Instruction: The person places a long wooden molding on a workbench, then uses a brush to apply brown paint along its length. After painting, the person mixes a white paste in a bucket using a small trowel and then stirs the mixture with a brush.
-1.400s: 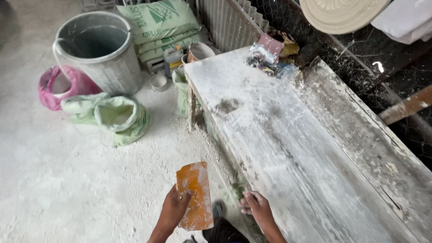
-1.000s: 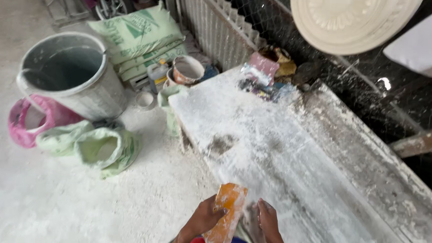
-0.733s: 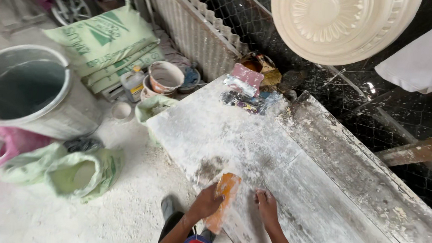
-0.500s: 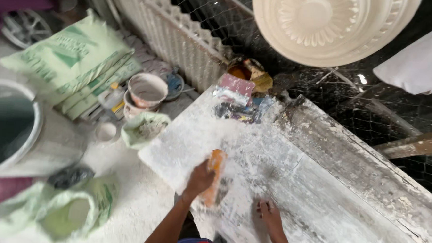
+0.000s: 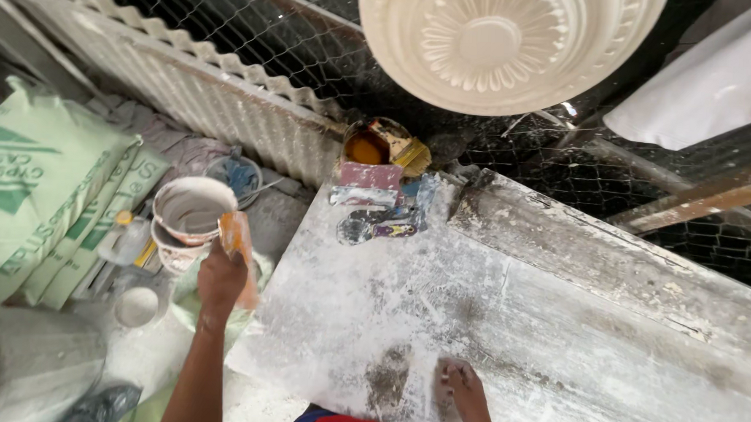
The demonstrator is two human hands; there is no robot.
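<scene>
While pale green woven sacks (image 5: 38, 196) lean at far left, a plaster-crusted round tub (image 5: 191, 211) sits beside them. Left hand (image 5: 222, 279) grips a flat orange scraper (image 5: 239, 251), held upright just off the worktop's (image 5: 505, 326) left edge. Right hand (image 5: 462, 384) rests open, fingers spread, on the powdery, white-caked slab. Ribbed plaster rosette (image 5: 505, 44) hangs above.

Orange scraper (image 5: 237, 245) in left hand (image 5: 221, 278): matt, plaster-crusted. Slab (image 5: 505, 326) under right hand (image 5: 467, 385): rough, powder-coated, dull white.
</scene>
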